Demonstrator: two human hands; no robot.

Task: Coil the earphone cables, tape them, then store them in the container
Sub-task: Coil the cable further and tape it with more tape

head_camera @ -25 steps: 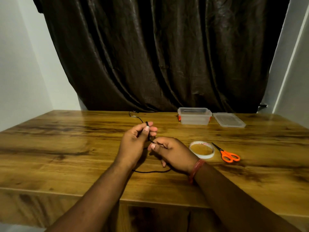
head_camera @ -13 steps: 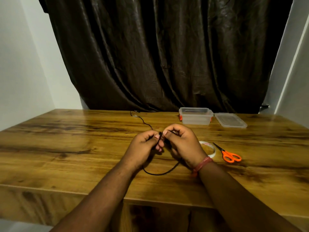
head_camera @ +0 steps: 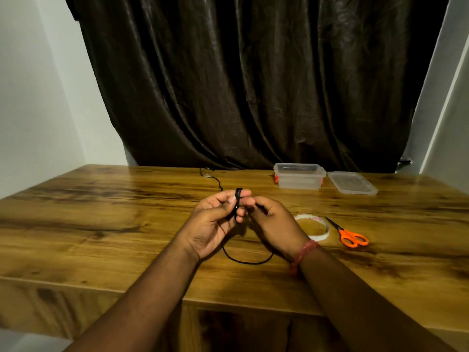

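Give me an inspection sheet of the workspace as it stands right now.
Surface: wooden table, bare grain showing.
Job's things: tape roll flat beside orange scissors; open container at the back, its lid alongside.
Clutter: nothing seen.
Hands: left hand holds cable turns wound on its fingers; right hand pinches the cable.
Cables: earphone cable loops under the hands; the rest trails to the back edge.
Surroundings: dark curtain, white walls.

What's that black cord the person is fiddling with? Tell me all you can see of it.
The earphone cable is thin, black and flexible. A few turns wrap the left hand fingers; the right hand pinches it beside them. A slack loop sags onto the wooden table below the wrists. Another stretch trails toward the curtain.
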